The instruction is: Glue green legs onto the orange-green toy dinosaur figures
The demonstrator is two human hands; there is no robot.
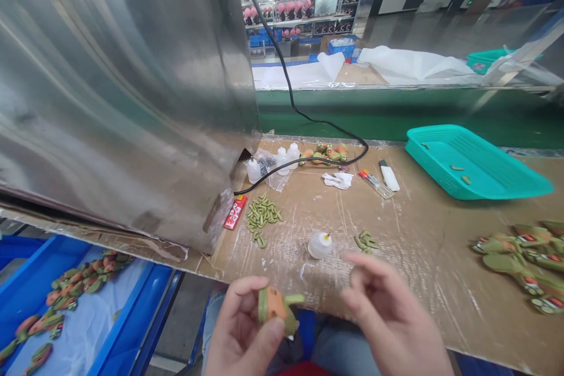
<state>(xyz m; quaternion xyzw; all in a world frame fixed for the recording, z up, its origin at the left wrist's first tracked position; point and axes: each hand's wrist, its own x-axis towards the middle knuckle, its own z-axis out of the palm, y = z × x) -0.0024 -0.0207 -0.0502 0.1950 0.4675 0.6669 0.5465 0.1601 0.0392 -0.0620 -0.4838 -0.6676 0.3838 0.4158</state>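
My left hand (240,332) is closed on a small green and orange toy figure (277,307), held at the table's near edge above my lap. My right hand (390,317) hovers just right of the toy, fingers spread and blurred, holding nothing that I can see. A small glue bottle (319,244) lies on the cardboard-covered table (418,229) just beyond my hands. A few green parts (365,241) lie right of the bottle, and a bigger heap of green parts (261,215) lies to its left.
A large metal housing (118,88) fills the left. A teal tray (473,161) sits far right, with finished toys (524,255) nearer. A blue bin (57,311) of toys stands low left. Bottles (273,164), a black cable (304,114) and a red packet (235,212) lie behind.
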